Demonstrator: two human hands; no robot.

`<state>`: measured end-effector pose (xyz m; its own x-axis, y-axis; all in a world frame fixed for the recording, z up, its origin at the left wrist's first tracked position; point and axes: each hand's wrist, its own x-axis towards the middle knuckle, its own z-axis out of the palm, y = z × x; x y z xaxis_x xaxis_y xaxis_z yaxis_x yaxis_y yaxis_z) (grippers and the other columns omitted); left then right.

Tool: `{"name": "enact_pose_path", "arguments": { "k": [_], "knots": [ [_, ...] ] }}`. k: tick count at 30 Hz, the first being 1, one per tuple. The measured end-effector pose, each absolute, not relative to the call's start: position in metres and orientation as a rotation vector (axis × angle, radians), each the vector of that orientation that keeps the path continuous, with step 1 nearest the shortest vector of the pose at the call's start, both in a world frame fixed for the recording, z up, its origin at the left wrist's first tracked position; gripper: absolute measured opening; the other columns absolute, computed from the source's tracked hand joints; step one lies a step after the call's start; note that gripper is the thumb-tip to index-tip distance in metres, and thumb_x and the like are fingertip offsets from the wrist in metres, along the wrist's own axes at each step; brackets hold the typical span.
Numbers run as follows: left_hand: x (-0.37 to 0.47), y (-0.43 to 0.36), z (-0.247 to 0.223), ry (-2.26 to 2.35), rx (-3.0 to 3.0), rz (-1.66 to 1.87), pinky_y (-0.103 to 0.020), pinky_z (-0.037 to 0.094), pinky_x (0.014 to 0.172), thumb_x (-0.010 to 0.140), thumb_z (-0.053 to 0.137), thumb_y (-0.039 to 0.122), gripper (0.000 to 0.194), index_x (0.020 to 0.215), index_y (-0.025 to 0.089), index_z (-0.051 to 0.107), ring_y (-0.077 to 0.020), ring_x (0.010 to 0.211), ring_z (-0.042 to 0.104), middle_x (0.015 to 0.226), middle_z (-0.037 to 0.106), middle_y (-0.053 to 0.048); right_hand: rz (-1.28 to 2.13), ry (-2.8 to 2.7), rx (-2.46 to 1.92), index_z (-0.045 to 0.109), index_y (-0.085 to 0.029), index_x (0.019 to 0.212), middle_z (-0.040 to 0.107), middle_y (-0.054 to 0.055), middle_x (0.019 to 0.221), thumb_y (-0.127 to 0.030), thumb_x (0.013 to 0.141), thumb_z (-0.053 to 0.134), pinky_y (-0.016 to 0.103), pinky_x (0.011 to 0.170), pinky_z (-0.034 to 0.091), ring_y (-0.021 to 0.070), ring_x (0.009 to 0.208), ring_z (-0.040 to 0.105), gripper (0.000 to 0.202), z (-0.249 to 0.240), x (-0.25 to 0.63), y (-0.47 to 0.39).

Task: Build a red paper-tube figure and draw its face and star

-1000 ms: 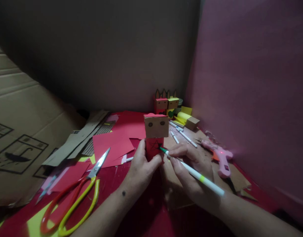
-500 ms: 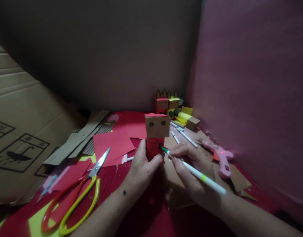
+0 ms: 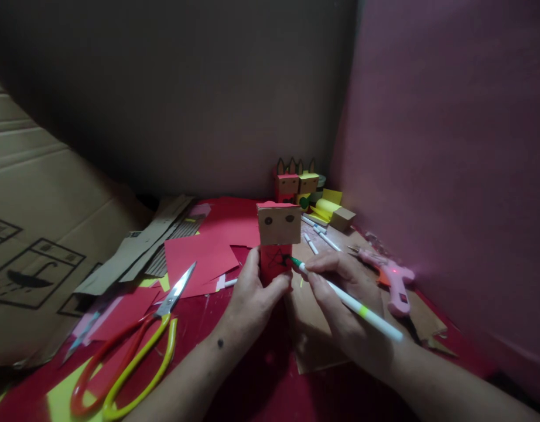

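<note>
Upright in my left hand [image 3: 256,293] is a cardboard figure [image 3: 279,225] with a boxy tan head, two dark eyes and a red body. My thumb wraps across the front of the body, and the other fingers are mostly hidden behind it. A dark star outline [image 3: 276,258] is drawn on the red front, partly filled in at its right side. My right hand [image 3: 344,293] pinches a white marker [image 3: 347,300] with a green tip and a yellow-green band. The tip is at the body's right edge, beside the star; I cannot tell whether it touches.
Scissors [image 3: 164,310] with red and yellow handles lie at left among red paper sheets [image 3: 202,258] and cardboard strips [image 3: 133,252]. A pink glue gun [image 3: 397,284] rests at right. Two similar figures [image 3: 288,184] stand behind, near loose markers [image 3: 326,239]. A large carton [image 3: 41,234] flanks the left.
The marker tip has shifted slightly right, from over the star to the body's edge. My left hand keeps its hold on the figure; the whole view has drifted a little.
</note>
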<state>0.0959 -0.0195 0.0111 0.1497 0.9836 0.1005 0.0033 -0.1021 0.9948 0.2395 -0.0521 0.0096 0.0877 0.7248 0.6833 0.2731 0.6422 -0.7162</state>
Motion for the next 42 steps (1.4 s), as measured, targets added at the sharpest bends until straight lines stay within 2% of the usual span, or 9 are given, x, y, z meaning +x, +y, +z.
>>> {"name": "enact_pose_path", "arguments": {
  "k": [6, 13, 19, 28, 32, 38, 42],
  "knots": [
    [0.0948, -0.0205, 0.0122, 1.085, 1.387, 1.153, -0.038, 0.048, 0.085, 0.079, 0.066, 0.025, 0.034, 0.109, 0.018, 0.053, -0.0242, 0.097, 0.061, 0.104, 0.067, -0.007, 0.400, -1.511, -0.898, 0.060, -0.024, 0.089, 0.060, -0.005, 0.064, -0.015, 0.089, 0.053, 0.022, 0.042, 0.042, 0.0092, 0.047, 0.052, 0.012, 0.0085, 0.2400, -0.0524],
    [0.0952, -0.0200, 0.0134, 1.083, 1.404, 1.153, -0.039, 0.049, 0.087, 0.080, 0.064, 0.024, 0.032, 0.109, 0.017, 0.053, -0.0243, 0.098, 0.062, 0.104, 0.067, -0.007, 0.385, -1.546, -0.865, 0.060, -0.024, 0.089, 0.063, -0.005, 0.069, -0.016, 0.089, 0.053, 0.022, 0.053, 0.051, 0.0092, 0.054, 0.059, 0.010, 0.0108, 0.2411, -0.0524],
    [0.0943, -0.0221, 0.0135, 1.071, 1.393, 1.149, -0.036, 0.048, 0.084, 0.080, 0.065, 0.025, 0.032, 0.110, 0.018, 0.054, -0.0227, 0.096, 0.061, 0.102, 0.067, -0.006, 0.411, -1.517, -0.852, 0.060, -0.024, 0.090, 0.063, -0.004, 0.067, -0.014, 0.089, 0.054, 0.023, 0.050, 0.050, 0.0103, 0.052, 0.058, 0.012, 0.0105, 0.2414, -0.0527],
    [0.0953, -0.0220, 0.0125, 1.070, 1.407, 1.165, -0.038, 0.048, 0.088, 0.081, 0.064, 0.024, 0.033, 0.112, 0.017, 0.054, -0.0243, 0.100, 0.062, 0.106, 0.067, -0.007, 0.386, -1.544, -0.845, 0.062, -0.024, 0.093, 0.068, -0.003, 0.076, -0.014, 0.090, 0.055, 0.023, 0.058, 0.054, 0.0105, 0.061, 0.064, 0.013, 0.0093, 0.2411, -0.0520],
    [0.0955, -0.0216, 0.0116, 1.075, 1.421, 1.174, -0.038, 0.048, 0.087, 0.080, 0.065, 0.023, 0.033, 0.111, 0.017, 0.054, -0.0240, 0.099, 0.063, 0.106, 0.068, -0.008, 0.366, -1.547, -0.850, 0.062, -0.023, 0.093, 0.067, -0.003, 0.074, -0.014, 0.089, 0.055, 0.022, 0.056, 0.054, 0.0096, 0.059, 0.064, 0.013, 0.0089, 0.2410, -0.0517],
    [0.0951, -0.0203, 0.0088, 1.038, 1.390, 1.176, -0.041, 0.049, 0.089, 0.080, 0.068, 0.028, 0.036, 0.111, 0.017, 0.052, -0.0261, 0.100, 0.063, 0.106, 0.066, -0.009, 0.322, -1.593, -0.819, 0.062, -0.022, 0.095, 0.068, -0.001, 0.080, -0.013, 0.089, 0.055, 0.025, 0.066, 0.057, 0.0130, 0.072, 0.068, 0.013, 0.0083, 0.2423, -0.0501],
    [0.0951, -0.0200, 0.0080, 1.041, 1.375, 1.164, -0.041, 0.049, 0.089, 0.080, 0.069, 0.029, 0.036, 0.110, 0.017, 0.052, -0.0263, 0.099, 0.063, 0.105, 0.066, -0.009, 0.334, -1.601, -0.814, 0.062, -0.023, 0.096, 0.068, -0.001, 0.080, -0.012, 0.089, 0.055, 0.026, 0.065, 0.057, 0.0135, 0.072, 0.068, 0.014, 0.0079, 0.2424, -0.0508]
  ]
}}
